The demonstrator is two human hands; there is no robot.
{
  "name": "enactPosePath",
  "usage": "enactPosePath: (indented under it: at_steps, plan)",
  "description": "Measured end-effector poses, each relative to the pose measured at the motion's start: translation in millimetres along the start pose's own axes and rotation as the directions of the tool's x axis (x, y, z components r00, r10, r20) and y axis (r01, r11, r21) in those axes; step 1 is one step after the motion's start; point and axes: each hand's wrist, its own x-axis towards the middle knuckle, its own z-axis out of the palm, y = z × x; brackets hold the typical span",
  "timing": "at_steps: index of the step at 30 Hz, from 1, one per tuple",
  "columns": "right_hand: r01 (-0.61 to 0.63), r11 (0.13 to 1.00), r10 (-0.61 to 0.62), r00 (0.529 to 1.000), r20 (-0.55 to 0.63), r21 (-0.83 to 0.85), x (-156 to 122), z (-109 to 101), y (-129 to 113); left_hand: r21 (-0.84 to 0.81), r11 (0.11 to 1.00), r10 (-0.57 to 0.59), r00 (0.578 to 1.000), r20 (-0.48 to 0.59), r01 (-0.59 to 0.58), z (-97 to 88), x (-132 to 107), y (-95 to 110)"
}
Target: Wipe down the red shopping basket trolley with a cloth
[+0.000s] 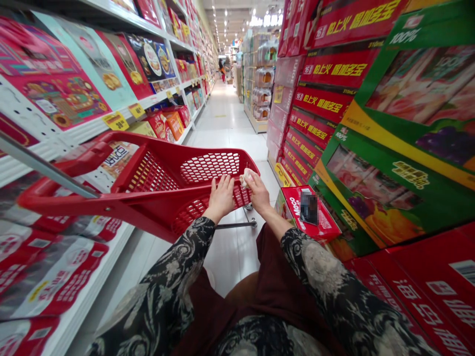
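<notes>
A red plastic shopping cart stands in front of me, its handle end to the left. My left hand lies on the cart's near side, fingers stretched out over the rim and holding nothing. At the cart's right end, my right hand is closed around a crumpled white cloth or tissue, pressed at the rim near the corner. The fingertips of this hand are partly hidden by the white wad. Part of the cart's wheels shows beneath.
Shelves of gift boxes line the left. Stacked red drink cartons and green juice boxes rise close on my right. A dark phone-like object, partly blurred out, lies on a low red box. A tiled aisle runs ahead, with a distant person.
</notes>
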Motion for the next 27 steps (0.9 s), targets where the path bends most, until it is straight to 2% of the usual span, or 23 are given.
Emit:
enactPosePath:
  at_steps: [3,5,7,9,12,15,17,19,21,24,27]
  plan:
    - [-0.114,0.993,0.114,0.993,0.013,0.004,-22,-3,22,0.035,0.998,-0.044,0.998,-0.045,0.045,-0.1,-7,-8]
    - [-0.203,0.979,0.203,0.979,-0.032,0.011,-32,-8,36,0.053,0.996,-0.067,0.996,-0.051,0.070,-0.8,-11,-13]
    - [-0.239,0.971,0.239,0.967,-0.084,0.016,-33,-12,40,0.059,0.995,-0.081,0.996,-0.034,0.083,-1.6,-12,-16]
    - [-0.210,0.978,0.211,0.970,-0.117,0.023,-24,-12,30,0.058,0.994,-0.086,0.996,-0.018,0.087,-2.5,-11,-15]
    - [-0.094,0.995,0.098,0.989,-0.115,0.042,-3,-2,1,0.057,0.995,-0.085,0.996,-0.004,0.085,-4.1,-8,-11]
    - [0.017,0.999,-0.016,0.999,-0.029,0.040,12,14,-24,0.040,0.998,-0.055,0.998,0.007,0.054,-7.2,-6,-10]
    - [0.058,0.998,-0.059,0.997,0.050,0.023,15,22,-29,0.037,0.999,-0.013,1.000,0.007,0.013,-10.0,-8,-14]
    - [0.068,0.998,-0.068,0.992,0.102,0.008,14,24,-24,0.061,0.998,-0.015,1.000,-0.016,0.016,-12.9,-12,-22]
    - [0.046,0.999,-0.046,0.992,0.119,0.000,14,20,-12,0.100,0.992,-0.073,0.996,-0.054,0.079,-15.0,-18,-32]
    - [-0.045,0.999,0.045,0.994,0.101,-0.001,16,8,8,0.140,0.983,-0.115,0.991,-0.061,0.123,-15.6,-24,-42]
    - [-0.145,0.989,0.144,0.988,0.057,0.016,19,-3,15,0.155,0.981,-0.111,0.993,-0.033,0.115,-14.0,-25,-43]
